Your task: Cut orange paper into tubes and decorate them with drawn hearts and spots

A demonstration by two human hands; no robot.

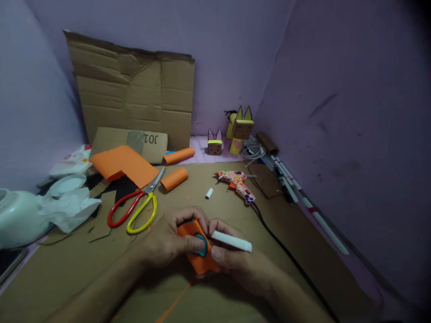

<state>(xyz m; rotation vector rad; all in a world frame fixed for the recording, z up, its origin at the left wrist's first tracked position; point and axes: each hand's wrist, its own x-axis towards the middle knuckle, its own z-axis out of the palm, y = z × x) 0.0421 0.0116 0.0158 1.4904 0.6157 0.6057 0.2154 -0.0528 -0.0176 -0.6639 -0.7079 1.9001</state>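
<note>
My left hand [161, 240] is closed on a small piece of orange paper [202, 266], its thumb pressing a round dark-teal object [204, 251] flat against the paper. Whether that is a cap or a ring I cannot tell. In my right hand [244, 264] is a white marker [234, 242], its tip end hidden near the fingers by the paper's edge. The right thumb and fingers also lie at the paper's right side. A small white marker cap [209, 194] lies on the cardboard just beyond my hands.
Scissors [150, 193] lie open at left, beside orange paper rolls [175, 179] and an orange sheet [126, 163]. A patterned glue gun [237, 183] trails its black cord [279, 240] rightward. Cardboard animal figures [214, 147] stand behind; markers [325, 226] line the right; a white jar [23, 220] sits left.
</note>
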